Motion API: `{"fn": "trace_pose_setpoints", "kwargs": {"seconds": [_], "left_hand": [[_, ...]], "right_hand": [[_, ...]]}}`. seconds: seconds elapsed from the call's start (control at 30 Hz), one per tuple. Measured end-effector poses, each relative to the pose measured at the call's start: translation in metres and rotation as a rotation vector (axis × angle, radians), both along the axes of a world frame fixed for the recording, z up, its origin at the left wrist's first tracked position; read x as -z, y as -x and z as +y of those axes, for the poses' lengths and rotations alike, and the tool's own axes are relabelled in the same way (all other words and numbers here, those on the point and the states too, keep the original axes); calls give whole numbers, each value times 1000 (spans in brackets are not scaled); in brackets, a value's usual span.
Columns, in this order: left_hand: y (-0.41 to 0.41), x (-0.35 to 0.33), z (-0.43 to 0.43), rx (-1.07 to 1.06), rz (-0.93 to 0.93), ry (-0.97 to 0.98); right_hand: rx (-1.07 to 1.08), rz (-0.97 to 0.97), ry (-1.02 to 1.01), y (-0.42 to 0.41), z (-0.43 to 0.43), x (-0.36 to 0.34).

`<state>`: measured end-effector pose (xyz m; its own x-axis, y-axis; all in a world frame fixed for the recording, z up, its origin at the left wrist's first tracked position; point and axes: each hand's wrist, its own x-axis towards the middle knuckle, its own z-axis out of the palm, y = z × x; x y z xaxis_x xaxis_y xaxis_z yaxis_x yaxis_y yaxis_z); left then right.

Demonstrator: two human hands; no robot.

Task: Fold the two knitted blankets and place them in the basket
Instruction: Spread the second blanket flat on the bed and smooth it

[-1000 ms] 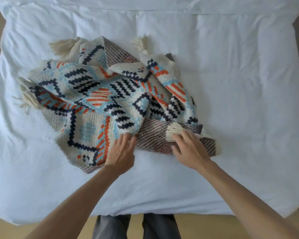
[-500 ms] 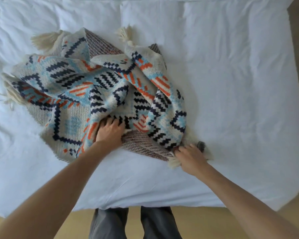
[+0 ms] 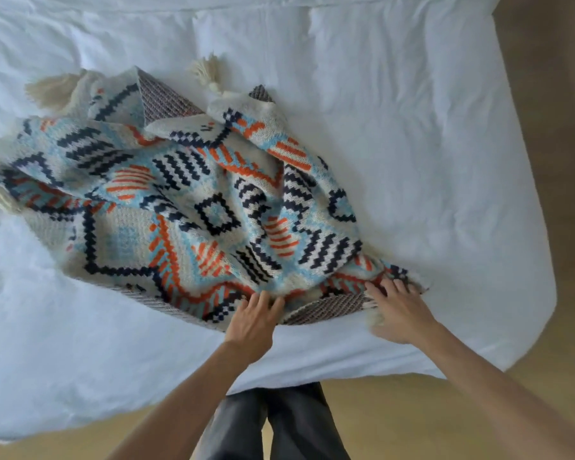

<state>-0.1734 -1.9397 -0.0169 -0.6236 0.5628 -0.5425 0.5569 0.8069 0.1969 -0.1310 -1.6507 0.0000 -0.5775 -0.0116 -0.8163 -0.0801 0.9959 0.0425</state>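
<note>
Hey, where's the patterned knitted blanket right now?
In the head view the knitted blanket lies rumpled on the white bed, left of centre, its near edge touched by the left hand and the right hand.

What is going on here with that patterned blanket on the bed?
A person stands at the bed with both hands on the near edge of a knitted blanket: the left hand near its middle, the right hand at the tasselled corner. The blanket lies rumpled, not yet folded. No basket shows.
</note>
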Motion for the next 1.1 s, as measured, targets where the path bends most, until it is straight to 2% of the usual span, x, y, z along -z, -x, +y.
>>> {"fn": "trace_pose_setpoints", "kwargs": {"seconds": [0.07,0.17,0.23,0.3,0.4,0.6,0.73,0.87,0.97,1.1], "left_hand": [[-2,6,-16,-1,-57,93],[-2,9,-33,5,-107,181],[1,8,-34,-3,-159,204],[4,8,-27,-3,-202,216],[4,6,-11,5,-236,179],[-23,11,30,19,-200,38],[-38,19,71,-7,-108,-5],[-42,22,123,-96,-52,49],[-42,16,157,-167,-101,84],[-59,6,210,-120,-84,-62]], "right_hand": [[112,26,69,-10,-12,0],[135,235,139,-18,-24,-4],[173,324,122,-18,-26,-10],[250,317,49,-16,-23,-17],[289,293,-3,-14,-13,-22],[213,547,-16,-7,16,-3],[201,416,64,7,29,20],[230,399,216,11,43,29],[242,446,267,11,82,20],[353,597,197,-1,159,4]]}}
